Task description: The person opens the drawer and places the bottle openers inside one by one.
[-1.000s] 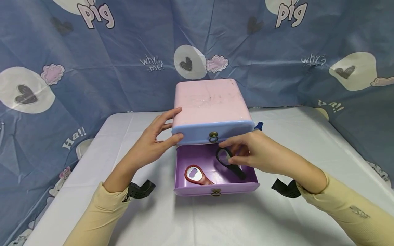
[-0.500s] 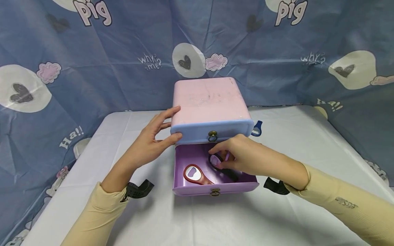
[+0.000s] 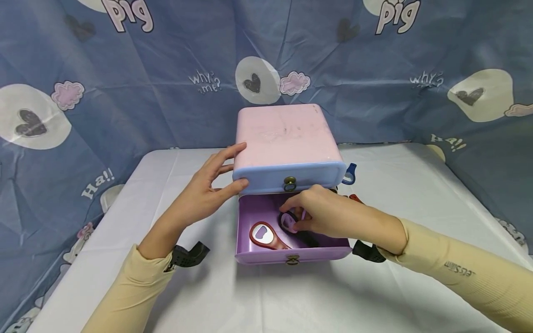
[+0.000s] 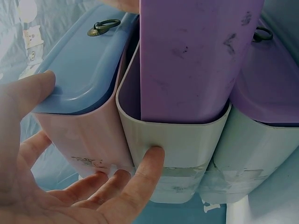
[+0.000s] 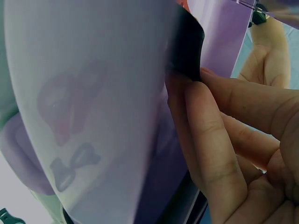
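Clock per head view. White-covered tabletop (image 3: 266, 300) was occupied centrally by the pink-topped cabinet (image 3: 285, 134); its purple drawer (image 3: 266, 257) was pulled out at 6 o'clock. For clean work, cabinet was best braced lightly and the reach held low, knuckles clear of the blue front (image 3: 262, 178) at the drawer's 12. Left hand (image 3: 203, 196) was angled in from 7, fingers spread at the cabinet's 8: thumb on the blue front, nothing lifted. Right hand (image 3: 318, 210) was angled in from 4, inside the drawer, thumb and forefinger pinched on the black looped tool (image 3: 309, 239). Tool was tilted loop toward 10, handle toward 4; set-down or pick-up couldn't be told, near-flat was judged safest. Red looped tool (image 3: 270, 241) was located at the drawer's 8, best not nudged. Blue looped tool (image 3: 351, 172) was located on the tabletop, cabinet's 4.
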### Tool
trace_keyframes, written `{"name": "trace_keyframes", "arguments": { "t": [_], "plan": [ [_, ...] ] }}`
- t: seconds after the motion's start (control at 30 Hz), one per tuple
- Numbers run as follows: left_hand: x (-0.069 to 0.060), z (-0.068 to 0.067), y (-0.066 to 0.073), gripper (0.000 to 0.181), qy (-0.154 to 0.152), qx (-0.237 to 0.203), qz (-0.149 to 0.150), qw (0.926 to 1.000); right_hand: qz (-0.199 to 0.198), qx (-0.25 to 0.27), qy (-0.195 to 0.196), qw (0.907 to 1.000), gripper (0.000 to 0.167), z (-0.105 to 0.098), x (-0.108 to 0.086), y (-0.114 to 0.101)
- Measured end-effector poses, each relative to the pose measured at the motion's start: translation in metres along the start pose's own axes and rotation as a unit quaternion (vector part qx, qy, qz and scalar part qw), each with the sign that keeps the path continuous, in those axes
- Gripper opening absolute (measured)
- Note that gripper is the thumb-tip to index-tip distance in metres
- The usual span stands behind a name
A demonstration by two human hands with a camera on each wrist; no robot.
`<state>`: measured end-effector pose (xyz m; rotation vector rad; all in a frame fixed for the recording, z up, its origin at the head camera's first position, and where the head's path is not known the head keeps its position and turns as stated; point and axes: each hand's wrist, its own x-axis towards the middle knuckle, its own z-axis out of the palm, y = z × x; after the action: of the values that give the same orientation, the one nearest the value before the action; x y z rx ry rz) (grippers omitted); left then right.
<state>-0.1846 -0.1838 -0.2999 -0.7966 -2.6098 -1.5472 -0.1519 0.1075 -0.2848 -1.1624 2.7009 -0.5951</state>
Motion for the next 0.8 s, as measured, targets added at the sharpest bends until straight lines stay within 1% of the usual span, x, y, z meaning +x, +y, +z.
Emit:
{"name": "trace_keyframes", "arguments": {
  "t": [0.1, 0.27, 0.47, 0.67, 0.8],
  "plan": [
    [0.0002, 0.0001, 0.0002, 0.072, 0.000, 0.000, 0.000, 1.0000, 0.005, -0.004, -0.005, 1.0000, 0.031, 0.0006, 0.0009, -0.0005],
    [0.0006, 0.0003, -0.0001, 0.072, 0.001, -0.003, 0.000, 1.0000, 0.001, -0.004, -0.012, 0.9999, 0.033, 0.0018, 0.0020, 0.0004],
    [0.0015, 0.0006, -0.0008, 0.072, 0.001, -0.003, 0.000, 1.0000, 0.005, 0.001, -0.030, 0.9995, 0.038, 0.0032, 0.0019, 0.0004],
    [0.0016, 0.0007, -0.0003, 0.072, 0.001, -0.006, 0.000, 1.0000, -0.005, 0.000, -0.037, 0.9993, 0.041, 0.0030, 0.0006, 0.0001],
    [0.0015, 0.0005, -0.0001, 0.072, 0.001, -0.007, -0.001, 1.0000, -0.006, 0.009, -0.038, 0.9992, 0.043, 0.0004, -0.0014, -0.0001]
  ]
}}
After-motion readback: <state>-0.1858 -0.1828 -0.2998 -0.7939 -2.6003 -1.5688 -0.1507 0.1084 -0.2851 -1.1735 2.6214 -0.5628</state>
